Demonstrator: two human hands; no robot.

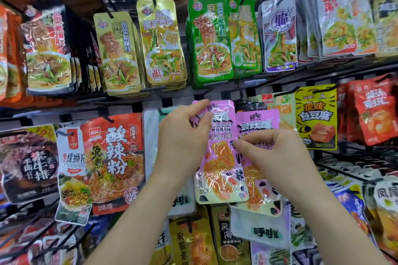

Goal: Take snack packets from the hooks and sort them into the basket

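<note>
The wall rack point(280, 80) carries rows of hanging snack packets. Green packets point(211, 38) hang above centre, a large orange noodle packet point(114, 163) hangs left, and a yellow tofu packet point(315, 118) hangs right. At centre, two glossy pink packets overlap. The left hand point(183, 135) pinches the top corner of the front pink packet point(221, 168). The right hand point(277, 153) grasps the rear pink packet point(258, 122), whose lower half it partly hides.
</note>
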